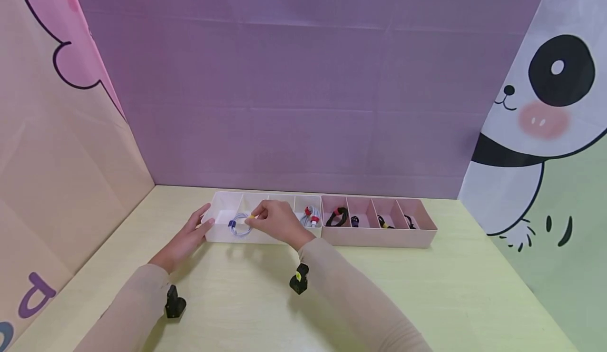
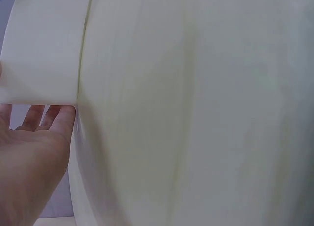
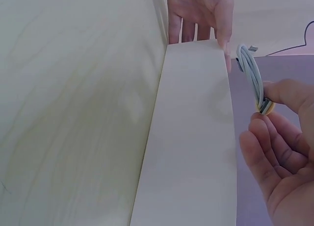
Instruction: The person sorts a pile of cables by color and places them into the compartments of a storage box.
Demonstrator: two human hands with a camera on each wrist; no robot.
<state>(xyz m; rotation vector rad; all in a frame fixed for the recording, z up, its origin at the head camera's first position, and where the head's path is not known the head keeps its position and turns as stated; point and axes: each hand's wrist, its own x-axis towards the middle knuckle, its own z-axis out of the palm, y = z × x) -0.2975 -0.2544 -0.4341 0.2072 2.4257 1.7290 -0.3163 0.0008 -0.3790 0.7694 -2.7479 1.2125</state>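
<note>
My right hand (image 1: 280,221) pinches a coiled white cable (image 3: 253,74) between thumb and fingers, at a yellow tie. A dark blue tie (image 1: 232,224) circles the coil's other side. The coil hangs upright over the left part of a white divided box (image 1: 265,237), overlapping its front wall in the head view. At the box's left end rests my left hand (image 1: 189,232), its fingertips against the end wall and its thumb by the top corner. In the white box's rightmost compartment lies another coiled white cable (image 1: 310,216) with red ties.
A pink divided box (image 1: 379,237) stands end to end with the white one. Its compartments hold dark cables, including a black coil (image 1: 342,216) with a red tie. Behind the pale wooden table (image 1: 464,289) rises a purple backdrop (image 1: 308,88), with printed panels on both sides.
</note>
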